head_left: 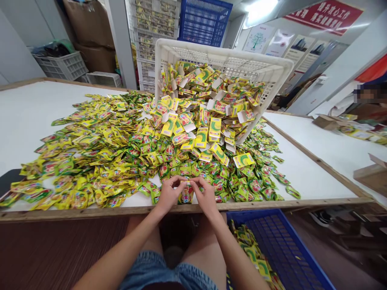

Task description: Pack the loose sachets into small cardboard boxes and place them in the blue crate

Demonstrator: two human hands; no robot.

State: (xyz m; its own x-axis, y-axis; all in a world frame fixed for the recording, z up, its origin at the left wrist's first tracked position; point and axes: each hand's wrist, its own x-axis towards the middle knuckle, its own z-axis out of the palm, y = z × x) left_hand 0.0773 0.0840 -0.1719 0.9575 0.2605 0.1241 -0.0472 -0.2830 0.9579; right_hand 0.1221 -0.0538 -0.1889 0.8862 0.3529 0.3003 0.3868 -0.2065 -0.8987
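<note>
Both hands meet at the table's front edge, over one small yellow and red box. My left hand pinches its top from the left, thumb and forefinger together. From the right, my right hand pinches the same top edge. Behind them lies a wide heap of yellow and green sachets. Small yellow boxes, several with open flaps, spill onto the heap from a tipped white crate.
Below the table at the right is a blue crate holding more boxes. A wooden rim runs along the white table's front. Stacked crates stand behind. At the far right, a person is near cardboard boxes.
</note>
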